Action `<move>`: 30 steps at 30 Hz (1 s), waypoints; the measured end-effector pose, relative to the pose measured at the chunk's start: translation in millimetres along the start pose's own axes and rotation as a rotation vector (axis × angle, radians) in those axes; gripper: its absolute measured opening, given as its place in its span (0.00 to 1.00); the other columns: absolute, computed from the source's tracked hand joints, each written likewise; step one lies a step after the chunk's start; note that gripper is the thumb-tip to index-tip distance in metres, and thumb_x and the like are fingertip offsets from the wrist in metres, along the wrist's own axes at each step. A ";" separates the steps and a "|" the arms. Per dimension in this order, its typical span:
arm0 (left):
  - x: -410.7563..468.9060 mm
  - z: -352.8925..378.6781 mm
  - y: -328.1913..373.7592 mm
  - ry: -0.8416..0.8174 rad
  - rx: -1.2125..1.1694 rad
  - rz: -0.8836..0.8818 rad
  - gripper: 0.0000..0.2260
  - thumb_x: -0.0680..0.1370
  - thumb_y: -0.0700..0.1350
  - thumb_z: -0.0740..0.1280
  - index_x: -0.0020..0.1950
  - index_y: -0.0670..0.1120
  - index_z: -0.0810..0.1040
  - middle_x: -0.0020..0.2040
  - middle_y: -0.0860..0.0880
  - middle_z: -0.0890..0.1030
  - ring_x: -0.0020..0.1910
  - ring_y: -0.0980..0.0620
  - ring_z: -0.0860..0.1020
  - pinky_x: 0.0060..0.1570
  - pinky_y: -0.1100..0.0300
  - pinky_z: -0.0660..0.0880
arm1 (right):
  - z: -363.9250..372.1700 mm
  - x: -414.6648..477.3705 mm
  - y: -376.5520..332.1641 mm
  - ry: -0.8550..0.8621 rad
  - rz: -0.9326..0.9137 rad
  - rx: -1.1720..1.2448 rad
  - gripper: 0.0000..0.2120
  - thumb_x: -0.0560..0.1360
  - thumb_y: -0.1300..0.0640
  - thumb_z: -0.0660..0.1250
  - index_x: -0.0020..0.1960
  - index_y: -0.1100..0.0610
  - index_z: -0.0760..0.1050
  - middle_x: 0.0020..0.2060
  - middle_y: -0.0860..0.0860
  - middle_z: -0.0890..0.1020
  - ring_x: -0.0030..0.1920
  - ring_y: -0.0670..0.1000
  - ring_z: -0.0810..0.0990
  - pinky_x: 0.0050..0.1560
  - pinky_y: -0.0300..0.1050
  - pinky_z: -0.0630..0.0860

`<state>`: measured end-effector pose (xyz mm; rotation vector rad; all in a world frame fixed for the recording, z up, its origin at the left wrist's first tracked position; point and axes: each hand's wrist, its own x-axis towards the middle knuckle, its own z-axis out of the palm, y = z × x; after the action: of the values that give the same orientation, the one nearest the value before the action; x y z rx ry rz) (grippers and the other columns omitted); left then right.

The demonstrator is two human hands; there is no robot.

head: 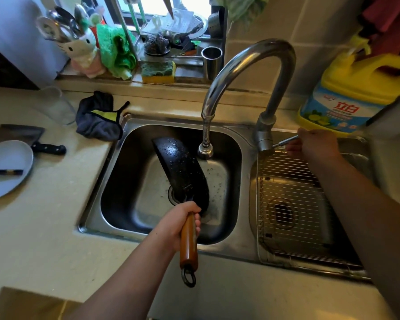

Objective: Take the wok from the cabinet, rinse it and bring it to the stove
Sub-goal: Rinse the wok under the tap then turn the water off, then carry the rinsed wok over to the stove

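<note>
The left hand is gripping the wok by its brown wooden handle, fingers wrapped tight around it, and is holding the black pan tipped on its edge over the drain in the left basin of the steel sink. Water beads are sitting on the wok's dark curved surface. A metal hanging ring is dangling from the handle's near end. At two o'clock from the wok, the right hand is closing on the thin metal lever of the faucet, a tall arched chrome pipe whose ribbed spout is hanging just beside the wok's upper rim.

The sink is showing two basins; the right one is carrying one wire rack of fine parallel rods. At ten o'clock from the wok, one crumpled dark grey cloth with a yellow-green patch is lying at the sink's corner. Farther left, at nine o'clock, one cleaver with a black handle is resting beside one pale round plate. On the sill at twelve o'clock, one yellow-and-green sponge is sitting near one steel cup. At one o'clock, one yellow detergent jug is standing against the tiles.
</note>
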<state>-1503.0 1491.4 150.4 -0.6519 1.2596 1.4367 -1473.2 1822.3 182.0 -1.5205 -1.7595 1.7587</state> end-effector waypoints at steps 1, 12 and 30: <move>-0.1 0.9 -0.7 0.010 0.008 0.007 0.09 0.76 0.38 0.64 0.36 0.42 0.74 0.26 0.49 0.73 0.20 0.55 0.72 0.19 0.64 0.72 | 1.2 -9.0 -0.6 -0.029 0.057 0.028 0.13 0.82 0.54 0.61 0.59 0.61 0.75 0.37 0.55 0.83 0.33 0.49 0.84 0.32 0.44 0.80; -9.9 5.0 -22.9 0.251 0.035 0.307 0.03 0.75 0.33 0.61 0.42 0.39 0.71 0.28 0.45 0.70 0.21 0.52 0.70 0.19 0.65 0.69 | 69.1 -255.4 65.0 -0.993 0.319 -0.477 0.14 0.75 0.47 0.70 0.54 0.55 0.76 0.41 0.57 0.85 0.39 0.52 0.85 0.37 0.46 0.83; -102.0 -61.4 -53.2 0.110 0.475 0.721 0.12 0.73 0.56 0.68 0.51 0.52 0.74 0.45 0.49 0.79 0.43 0.53 0.81 0.37 0.62 0.77 | 83.5 -371.6 95.4 -0.858 0.139 -0.041 0.13 0.75 0.59 0.69 0.56 0.61 0.71 0.29 0.51 0.74 0.25 0.48 0.72 0.23 0.41 0.71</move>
<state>-1438.9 1391.8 205.1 0.0718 1.9607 1.5765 -1327.4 1466.6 261.5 -0.9512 -2.0498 2.7237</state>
